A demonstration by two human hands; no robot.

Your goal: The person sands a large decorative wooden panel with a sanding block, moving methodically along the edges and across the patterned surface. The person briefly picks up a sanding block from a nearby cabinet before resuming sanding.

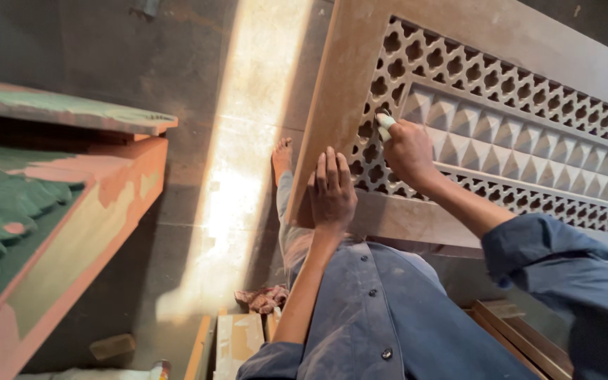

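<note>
1. Wooden carved panel point(360, 84) leans over the floor point(198, 141), its lattice upper right. I judge it could slide if pushed hard; my bare foot point(282, 156) sits just beside its edge.
2. My left hand point(331, 191) lies open, flat on the frame, steadying it.
3. My right hand point(407, 151) grips a pale sanding piece point(385, 123) against the lattice; a slip might chip the thin fretwork.

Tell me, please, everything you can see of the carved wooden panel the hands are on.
The carved wooden panel looks like bare brown wood: a plain flat frame around pierced lattice bands, with a row of raised pyramid studs between. It runs slantwise across the view above the floor. The left hand lies flat on its frame; the right hand presses a small pale folded piece against the lattice.
</note>
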